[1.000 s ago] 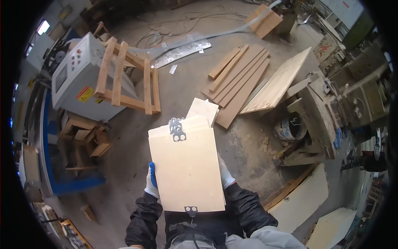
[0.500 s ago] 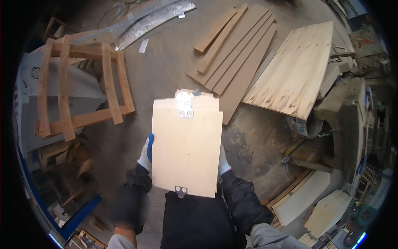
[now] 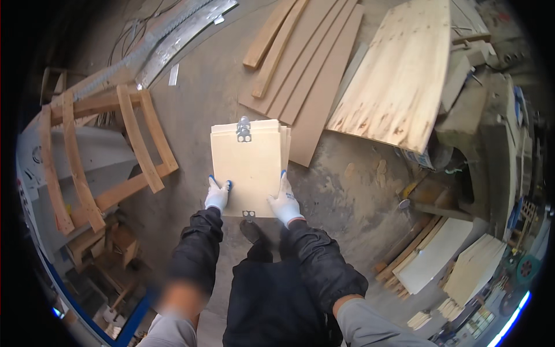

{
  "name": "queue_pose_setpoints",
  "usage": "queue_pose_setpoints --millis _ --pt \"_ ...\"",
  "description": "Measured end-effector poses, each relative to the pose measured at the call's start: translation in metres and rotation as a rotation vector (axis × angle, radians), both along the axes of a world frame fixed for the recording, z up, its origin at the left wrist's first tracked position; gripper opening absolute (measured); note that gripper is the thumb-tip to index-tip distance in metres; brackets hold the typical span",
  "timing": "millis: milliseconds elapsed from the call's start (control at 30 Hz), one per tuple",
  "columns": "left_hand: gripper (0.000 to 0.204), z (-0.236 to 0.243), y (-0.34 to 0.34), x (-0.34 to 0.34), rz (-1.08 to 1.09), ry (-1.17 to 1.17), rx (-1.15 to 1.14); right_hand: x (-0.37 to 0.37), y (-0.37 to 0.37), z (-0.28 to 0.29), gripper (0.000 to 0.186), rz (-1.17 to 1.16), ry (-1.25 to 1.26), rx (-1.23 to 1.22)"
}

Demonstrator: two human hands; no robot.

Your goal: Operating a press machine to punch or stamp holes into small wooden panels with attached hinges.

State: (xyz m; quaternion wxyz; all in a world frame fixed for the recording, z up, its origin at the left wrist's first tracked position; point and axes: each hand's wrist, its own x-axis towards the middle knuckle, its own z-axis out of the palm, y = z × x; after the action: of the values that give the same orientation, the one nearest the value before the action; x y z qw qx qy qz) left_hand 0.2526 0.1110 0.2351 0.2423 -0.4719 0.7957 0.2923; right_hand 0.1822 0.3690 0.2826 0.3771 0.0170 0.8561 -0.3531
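A stack of pale plywood panels [image 3: 250, 168] is held out in front of my body, its edges slightly offset at the top and right. A metal hinge plate with two round holes [image 3: 243, 130] shows at the far edge, and a smaller dark metal plate [image 3: 248, 214] at the near edge. On the left side my left hand [image 3: 217, 194], in a white glove with blue fingertips, grips the stack with its thumb on the face. My right hand [image 3: 285, 202], gloved alike, clasps the right edge. Fingers beneath the panels are hidden.
Brown boards [image 3: 312, 75] lie spread on the floor ahead, beside a large plywood sheet [image 3: 399, 75]. A slatted wooden frame [image 3: 136, 139] stands left, over grey equipment. Heavy machinery [image 3: 491, 139] and white panels [image 3: 436, 257] are at the right.
The stack has moved lower and farther from me, looking smaller and showing more of both gloves. Surroundings have shifted in the view as my head turned.
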Motion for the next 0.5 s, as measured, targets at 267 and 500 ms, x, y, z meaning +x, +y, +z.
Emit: queue_pose_setpoints --millis 267,500 --pt "0.063 0.122 0.015 0.027 -0.228 0.291 0.431 0.098 0.155 0.131 0.087 -0.11 -0.074 0.109" --pt "0.021 0.268 0.06 0.084 -0.552 0.04 0.824 0.335 0.256 0.311 0.069 -0.383 -0.148 0.346"
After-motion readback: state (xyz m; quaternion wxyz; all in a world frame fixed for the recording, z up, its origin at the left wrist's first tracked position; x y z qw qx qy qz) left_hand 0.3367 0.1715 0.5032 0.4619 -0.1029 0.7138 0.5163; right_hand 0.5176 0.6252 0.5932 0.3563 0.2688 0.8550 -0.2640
